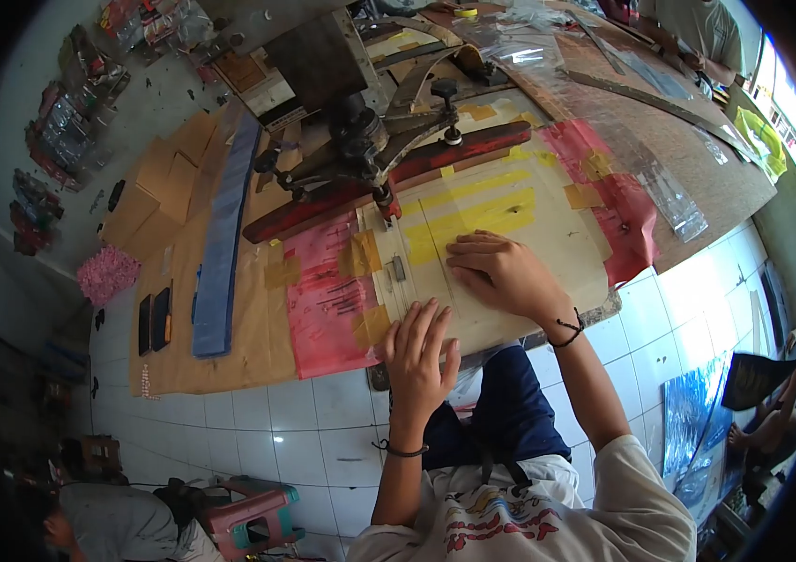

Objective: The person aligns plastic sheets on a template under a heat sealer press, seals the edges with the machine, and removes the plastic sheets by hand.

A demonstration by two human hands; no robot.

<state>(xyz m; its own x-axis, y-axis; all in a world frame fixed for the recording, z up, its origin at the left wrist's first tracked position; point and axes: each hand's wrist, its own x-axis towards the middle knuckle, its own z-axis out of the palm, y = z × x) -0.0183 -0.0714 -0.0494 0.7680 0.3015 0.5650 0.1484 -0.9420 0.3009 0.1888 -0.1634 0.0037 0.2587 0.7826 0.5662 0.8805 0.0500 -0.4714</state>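
Observation:
My left hand (419,356) lies with its fingers outstretched on the near left edge of a pale, clear-covered sheet (557,225). Flat on the same sheet, farther right, my right hand (501,272) has its fingers bent a little, with nothing visible in them. Strips of yellow tape (501,214) run across the sheet, ahead of my right hand. A small grey metal piece (398,270) sits on it to the left. Above the sheet's far left corner hangs a machine head (353,131) with a red-tipped foot (386,201). A red bar (473,148) crosses behind.
Pink-red sheeting (327,300) with brown tape flanks the pale sheet. A long blue strip (226,244) and two dark phone-like slabs (161,318) lie at left. Wooden strips (660,108) are at far right. A person (126,515) is at lower left, another (698,42) at upper right.

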